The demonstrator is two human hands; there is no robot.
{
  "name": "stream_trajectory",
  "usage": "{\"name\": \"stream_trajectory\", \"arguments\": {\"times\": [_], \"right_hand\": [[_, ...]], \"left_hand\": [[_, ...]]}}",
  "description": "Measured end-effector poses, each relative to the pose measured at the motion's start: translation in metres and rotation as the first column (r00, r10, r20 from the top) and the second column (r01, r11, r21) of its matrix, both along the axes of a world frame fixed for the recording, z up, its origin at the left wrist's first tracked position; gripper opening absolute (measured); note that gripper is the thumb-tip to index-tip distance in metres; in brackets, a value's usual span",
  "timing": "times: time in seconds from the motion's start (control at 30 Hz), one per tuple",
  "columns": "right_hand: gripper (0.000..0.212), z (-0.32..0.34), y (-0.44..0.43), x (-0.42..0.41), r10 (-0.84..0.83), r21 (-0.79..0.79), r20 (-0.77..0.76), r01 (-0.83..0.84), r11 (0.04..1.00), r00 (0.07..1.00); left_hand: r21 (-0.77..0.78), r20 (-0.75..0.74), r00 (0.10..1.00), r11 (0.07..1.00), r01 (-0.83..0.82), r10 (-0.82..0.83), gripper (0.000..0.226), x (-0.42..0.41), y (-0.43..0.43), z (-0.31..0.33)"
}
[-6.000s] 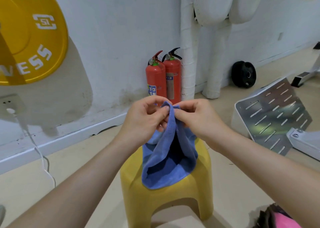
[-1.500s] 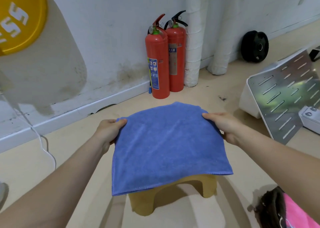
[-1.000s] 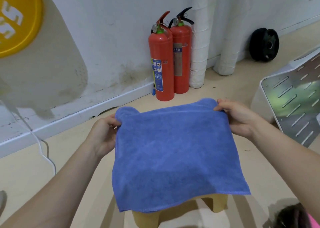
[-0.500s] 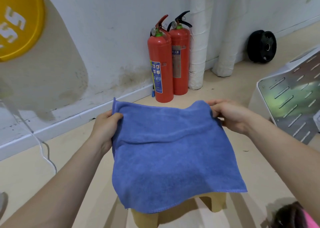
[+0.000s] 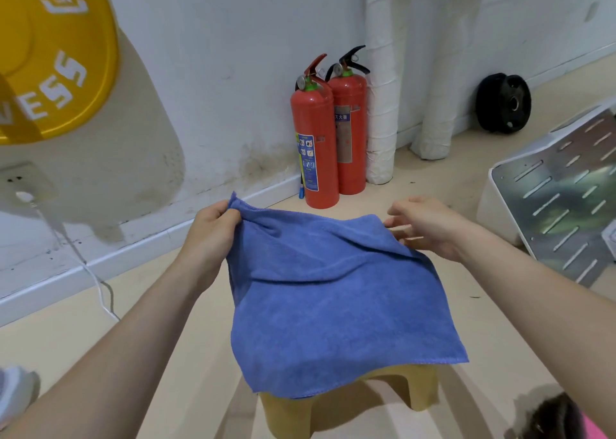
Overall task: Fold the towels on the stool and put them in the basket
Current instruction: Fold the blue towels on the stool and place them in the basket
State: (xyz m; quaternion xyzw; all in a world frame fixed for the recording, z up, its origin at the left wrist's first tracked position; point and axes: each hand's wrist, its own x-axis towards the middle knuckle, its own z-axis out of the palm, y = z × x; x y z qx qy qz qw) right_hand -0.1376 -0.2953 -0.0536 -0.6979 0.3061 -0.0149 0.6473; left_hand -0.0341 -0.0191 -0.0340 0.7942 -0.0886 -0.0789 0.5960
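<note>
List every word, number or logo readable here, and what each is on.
"VESS": white letters, cut off by the frame edge, on the yellow plate.
White square logo above it, on the same plate; its characters are unclear.
"灭火器", roughly: small white strip on the right extinguisher; barely legible.
Blue-and-yellow label on the left extinguisher: pictograms and fine print, too small to read.
Nothing on the towel or stool.
</note>
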Motion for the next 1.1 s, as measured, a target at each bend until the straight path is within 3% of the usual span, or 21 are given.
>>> {"name": "stream_trajectory", "arguments": {"times": [0.07, 0.17, 0.23, 0.37, 0.47, 0.6, 0.67, 0.73, 0.87, 1.0, 1.1], "right_hand": [[0.022, -0.003, 0.004, 0.000, 0.036, -0.017, -0.030, -0.037, 0.999, 0.999], [0.031, -0.014, 0.014, 0.004, 0.043, -0.179, -0.088, -0.058, 0.982, 0.995], [0.034, -0.016, 0.022, 0.006, 0.036, -0.214, -0.109, -0.059, 0.975, 0.993], [0.036, -0.009, 0.017, 0.009, 0.064, 0.112, -0.013, -0.062, 0.992, 0.998], [0.027, 0.006, 0.010, 0.003, 0.057, 0.370, 0.042, -0.069, 0.926, 0.997], [0.035, 0.028, -0.008, -0.016, 0.015, 0.507, 0.115, -0.072, 0.859, 0.993], [0.019, 0.035, -0.012, -0.022, 0.132, 0.373, 0.094, -0.158, 0.915, 0.987], [0.006, 0.035, -0.011, -0.021, 0.174, 0.130, 0.030, -0.177, 0.976, 0.984], [0.006, 0.029, -0.002, -0.011, -0.013, -0.107, 0.195, 0.034, 0.994, 0.981], [0.018, 0.030, -0.006, -0.005, -0.165, -0.184, 0.568, 0.321, 0.929, 0.806], [0.022, 0.036, -0.007, -0.007, -0.116, -0.253, 0.705, 0.400, 0.881, 0.700]], "left_hand": [[-0.046, -0.055, 0.998, 0.999, 0.027, -0.030, 0.029, -0.005, 0.002, 0.004], [-0.086, -0.168, 0.981, 0.993, 0.080, -0.094, 0.023, -0.013, 0.003, 0.009], [-0.080, -0.170, 0.976, 0.989, 0.123, -0.135, 0.021, -0.017, 0.005, 0.011], [-0.114, -0.034, 0.996, 0.991, 0.073, -0.078, 0.027, -0.012, 0.017, 0.015], [-0.144, 0.022, 0.998, 0.988, -0.050, 0.053, 0.028, -0.004, 0.027, 0.013], [-0.202, 0.106, 0.991, 0.978, -0.060, 0.083, 0.026, 0.006, 0.036, 0.016], [-0.191, 0.135, 0.989, 0.981, -0.032, 0.059, 0.025, 0.011, 0.037, 0.016], [-0.106, 0.194, 0.978, 0.993, -0.053, 0.073, 0.024, 0.015, 0.033, 0.011], [0.024, 0.257, 0.953, 0.985, -0.174, 0.162, 0.021, 0.015, 0.020, 0.005], [-0.184, 0.200, 0.962, 0.971, -0.152, 0.188, 0.022, 0.015, 0.002, 0.025], [-0.330, 0.188, 0.970, 0.940, -0.086, 0.155, 0.017, 0.011, -0.005, 0.037]]}}
